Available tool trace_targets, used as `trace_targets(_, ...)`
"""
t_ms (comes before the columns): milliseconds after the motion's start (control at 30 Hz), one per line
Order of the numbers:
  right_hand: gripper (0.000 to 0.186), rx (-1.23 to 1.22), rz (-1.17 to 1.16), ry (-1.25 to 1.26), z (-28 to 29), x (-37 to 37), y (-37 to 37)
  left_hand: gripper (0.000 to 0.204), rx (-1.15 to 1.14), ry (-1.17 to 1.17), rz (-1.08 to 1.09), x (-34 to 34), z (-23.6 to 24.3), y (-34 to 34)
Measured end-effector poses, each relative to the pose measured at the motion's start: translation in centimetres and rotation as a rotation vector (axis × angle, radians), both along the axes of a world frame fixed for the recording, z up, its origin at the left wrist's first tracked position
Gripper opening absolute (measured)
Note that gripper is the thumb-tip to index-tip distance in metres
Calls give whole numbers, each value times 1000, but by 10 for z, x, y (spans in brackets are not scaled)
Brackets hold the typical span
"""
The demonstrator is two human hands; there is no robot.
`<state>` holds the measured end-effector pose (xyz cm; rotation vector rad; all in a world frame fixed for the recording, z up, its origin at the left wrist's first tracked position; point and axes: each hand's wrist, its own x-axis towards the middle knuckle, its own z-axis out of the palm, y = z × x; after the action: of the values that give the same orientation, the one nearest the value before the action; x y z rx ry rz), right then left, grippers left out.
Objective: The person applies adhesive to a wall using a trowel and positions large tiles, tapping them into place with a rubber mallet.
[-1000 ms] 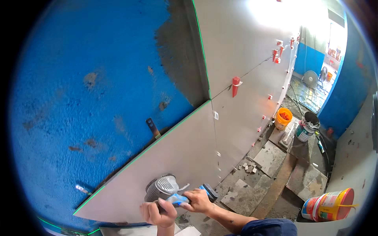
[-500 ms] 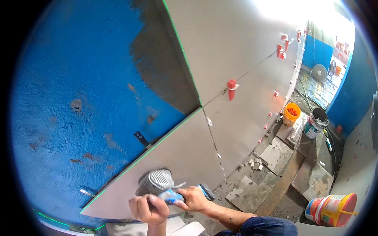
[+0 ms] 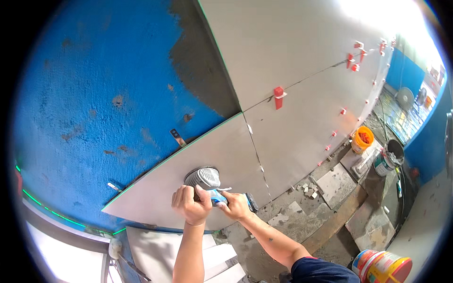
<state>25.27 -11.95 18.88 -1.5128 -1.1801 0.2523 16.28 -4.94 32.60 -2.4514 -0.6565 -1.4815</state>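
Observation:
A handheld tile vibrator (image 3: 203,178), with a round ribbed grey head and a blue body, rests against a large grey wall tile (image 3: 151,195). My right hand (image 3: 236,206) is wrapped round its blue handle, and a dark block sticks out beyond the fingers. Closed in a fist, my left hand (image 3: 191,204) grips the tool just below the head; the part inside that fist is hidden. Green laser light runs along the tile's upper edge. Up and to the right, a red wedge (image 3: 278,98) sits in a white clip on the joint between neighbouring tiles.
Left of the tiles is a blue wall (image 3: 94,94) with metal brackets (image 3: 178,137). On the right-hand floor stand an orange bucket (image 3: 362,140) of red wedges, a dark bucket (image 3: 388,158) and a colourful bucket (image 3: 381,267). Loose tiles (image 3: 370,224) and rubble lie there; white slabs (image 3: 151,243) lean below.
My view has swung, so the wall and tiles sit higher in it. Both hands stay on the tile vibrator, which appears slightly farther right and up on the tile.

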Motion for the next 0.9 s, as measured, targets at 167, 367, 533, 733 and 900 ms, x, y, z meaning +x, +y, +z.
trace_targets(167, 48, -16, -18, -35, -2, -4, -9, 25, 42, 15, 2, -3, -4, -7)
trace_targets(367, 48, -104, 107, 35, 8, 4, -9, 25, 131, 15, 20, 4, 3, -5)
trace_targets(533, 49, -180, 68, 33, -3, -13, 2, 20, 45, -6, 33, -11, 4, -4)
trace_targets(733, 54, -142, 31, 388, -21, 10, -41, 38, -581, 7, 355, 25, 18, -49)
trace_targets(900, 72, -610, 13, 363, -126, -14, -182, 37, -727, 53, 300, -88, -46, -120)
